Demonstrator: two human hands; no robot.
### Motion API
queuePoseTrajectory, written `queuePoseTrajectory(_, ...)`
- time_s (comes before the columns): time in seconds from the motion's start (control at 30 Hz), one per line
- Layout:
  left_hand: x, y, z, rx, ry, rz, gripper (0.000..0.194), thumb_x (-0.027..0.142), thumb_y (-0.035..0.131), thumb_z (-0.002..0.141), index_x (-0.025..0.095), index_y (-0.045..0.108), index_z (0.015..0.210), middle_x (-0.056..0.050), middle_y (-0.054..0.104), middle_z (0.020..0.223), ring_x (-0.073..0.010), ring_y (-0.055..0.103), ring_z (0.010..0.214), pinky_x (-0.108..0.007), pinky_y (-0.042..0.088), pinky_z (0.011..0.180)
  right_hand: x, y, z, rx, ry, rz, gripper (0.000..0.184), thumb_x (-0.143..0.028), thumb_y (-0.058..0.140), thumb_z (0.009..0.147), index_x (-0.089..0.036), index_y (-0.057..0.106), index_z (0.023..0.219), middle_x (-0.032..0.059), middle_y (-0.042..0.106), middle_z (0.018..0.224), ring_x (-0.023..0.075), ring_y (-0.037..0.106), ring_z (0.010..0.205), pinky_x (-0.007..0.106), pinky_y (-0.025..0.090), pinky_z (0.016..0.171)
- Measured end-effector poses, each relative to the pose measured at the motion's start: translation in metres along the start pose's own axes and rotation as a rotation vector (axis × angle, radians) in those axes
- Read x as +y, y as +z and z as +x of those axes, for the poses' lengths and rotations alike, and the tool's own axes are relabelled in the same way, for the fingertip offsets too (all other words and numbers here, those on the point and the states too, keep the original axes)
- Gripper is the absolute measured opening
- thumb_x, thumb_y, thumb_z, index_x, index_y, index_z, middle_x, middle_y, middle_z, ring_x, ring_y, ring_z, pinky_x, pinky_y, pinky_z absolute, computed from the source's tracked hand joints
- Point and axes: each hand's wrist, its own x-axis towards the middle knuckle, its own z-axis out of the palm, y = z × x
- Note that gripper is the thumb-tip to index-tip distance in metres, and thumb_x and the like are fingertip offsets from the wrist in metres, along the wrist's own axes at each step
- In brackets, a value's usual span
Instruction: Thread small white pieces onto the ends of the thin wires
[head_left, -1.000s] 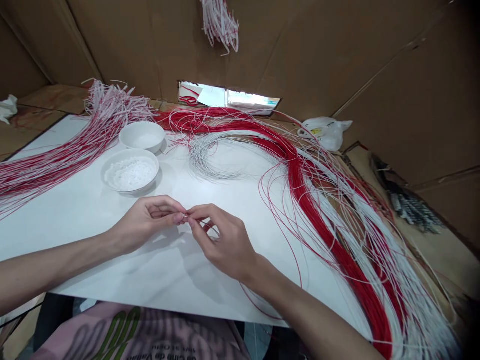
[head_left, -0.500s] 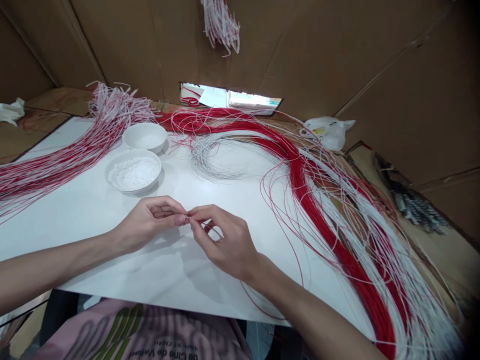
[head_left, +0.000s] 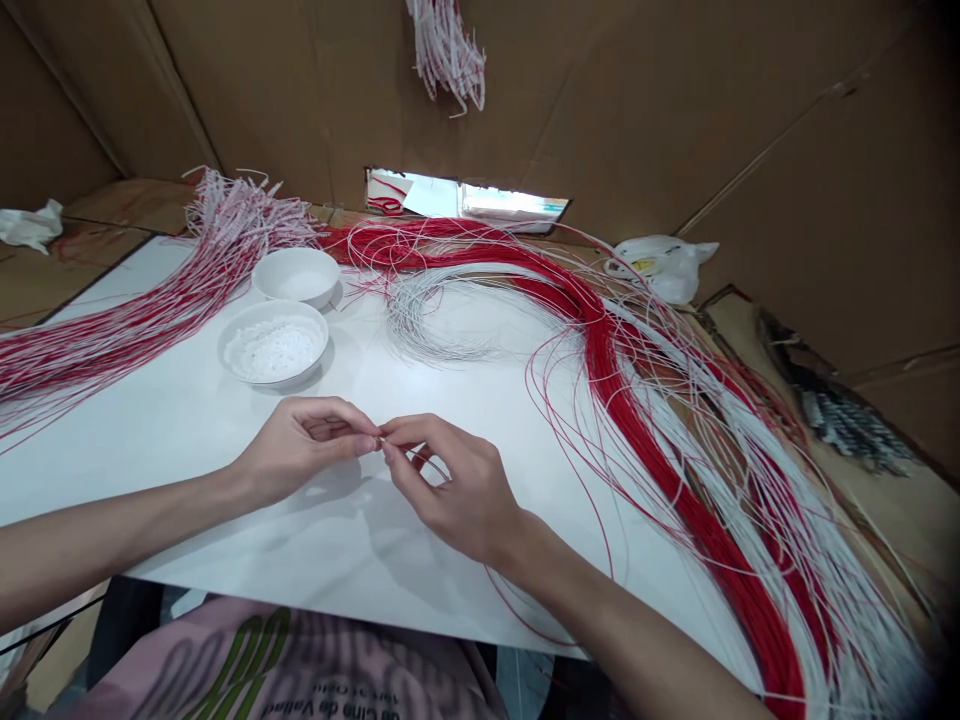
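White wire (head_left: 420, 458), thin as a thread, right at centre frame, pinched where the two hands meet!

Which hand has it closer?

Right hand (head_left: 457, 490), by a touch. The strand seems to slant from the meeting point down and to the right, into those curled fingers, while the left hand (head_left: 304, 450) meets it only at the fingertips.

Are both hands closed?

Both closed on it, thumb and forefinger pressed together at the tips. How the end sits inside that pinch is too small to tell from here.

What's around them?

Bare white surface (head_left: 180, 480) under the wrists. Upper left, a white bowl (head_left: 274, 305) of white granules, a second bowl (head_left: 296, 250) just behind it, and a red-and-white bundle (head_left: 112, 345) fanning out to the left edge.

And the right side?

Long red-and-white sweep (head_left: 637, 440) curving from the top of the surface to the lower right, apart from the hands except for a few stray red strands near the right wrist. Pale coil (head_left: 427, 320) sits above the hands.
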Motion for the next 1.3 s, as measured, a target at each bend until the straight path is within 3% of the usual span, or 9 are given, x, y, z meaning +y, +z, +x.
queuePoseTrajectory(0.4, 0.004, 0.006, -0.002, 0.056, 0.055, 0.053, 0.01, 0.021, 0.081, 0.069, 0.017, 0.073, 0.075, -0.003, 0.072, 0.075, -0.0121, 0.066, 0.071, -0.019, 0.054, 0.067, 0.003, 0.001, -0.001, -0.022, -0.058, -0.04, 0.013, -0.009, 0.05, 0.092, -0.017, 0.06, 0.093, 0.0049, 0.069, 0.091, 0.0118, 0.064, 0.076, 0.022, 0.055, 0.06)
queuePoseTrajectory(0.53, 0.006, 0.007, -0.003, 0.088, 0.099, 0.126, 0.008, 0.019, 0.079, 0.071, 0.017, 0.071, 0.073, 0.0, 0.071, 0.074, -0.0105, 0.064, 0.07, -0.017, 0.052, 0.066, 0.007, 0.0, -0.001, -0.012, -0.1, -0.06, 0.013, -0.009, 0.053, 0.093, -0.016, 0.063, 0.094, 0.0064, 0.067, 0.094, 0.0126, 0.065, 0.084, 0.023, 0.055, 0.067)
queuePoseTrajectory(0.7, 0.002, 0.005, -0.005, 0.066, 0.246, 0.305, 0.003, 0.019, 0.071, 0.08, 0.019, 0.073, 0.079, 0.0, 0.072, 0.077, -0.0115, 0.065, 0.072, -0.019, 0.051, 0.065, 0.012, -0.001, -0.001, 0.044, -0.064, -0.123, 0.007, -0.014, 0.061, 0.091, -0.017, 0.068, 0.092, 0.0038, 0.059, 0.082, 0.0103, 0.058, 0.069, 0.023, 0.052, 0.062)
queuePoseTrajectory(0.87, -0.004, 0.005, -0.003, 0.055, 0.426, 0.514, 0.008, 0.017, 0.063, 0.087, 0.018, 0.071, 0.088, -0.002, 0.072, 0.082, -0.0127, 0.065, 0.075, -0.023, 0.051, 0.068, 0.013, 0.001, -0.001, 0.006, -0.035, -0.119, 0.01, -0.014, 0.058, 0.092, -0.017, 0.066, 0.096, 0.0035, 0.06, 0.082, 0.011, 0.058, 0.069, 0.023, 0.049, 0.058)
queuePoseTrajectory(1.0, -0.004, 0.003, -0.003, 0.116, 0.44, 0.643, 0.007, 0.018, 0.063, 0.088, 0.017, 0.069, 0.087, -0.002, 0.07, 0.082, -0.012, 0.063, 0.075, -0.023, 0.049, 0.067, 0.014, -0.002, 0.001, -0.054, 0.111, -0.2, 0.01, -0.009, 0.056, 0.085, -0.017, 0.063, 0.086, 0.0034, 0.059, 0.084, 0.0132, 0.057, 0.071, 0.027, 0.049, 0.061)
queuePoseTrajectory(1.17, -0.006, -0.002, 0.002, 0.164, 0.392, 0.667, 0.009, 0.023, 0.063, 0.089, 0.017, 0.068, 0.086, -0.002, 0.069, 0.082, -0.0123, 0.063, 0.075, -0.023, 0.049, 0.068, 0.015, -0.008, 0.005, -0.132, 0.305, -0.247, 0.024, 0.002, 0.054, 0.071, -0.018, 0.059, 0.083, 0.0004, 0.06, 0.083, 0.0155, 0.057, 0.078, 0.03, 0.048, 0.069)
queuePoseTrajectory(1.3, -0.006, 0.0, 0.007, 0.107, 0.458, 0.683, 0.008, 0.021, 0.062, 0.089, 0.017, 0.068, 0.088, -0.002, 0.07, 0.082, -0.0126, 0.063, 0.076, -0.024, 0.048, 0.069, 0.013, -0.004, 0.004, -0.101, 0.32, -0.091, 0.012, -0.01, 0.06, 0.082, -0.018, 0.062, 0.091, -0.0004, 0.064, 0.086, 0.0121, 0.059, 0.077, 0.025, 0.049, 0.071)
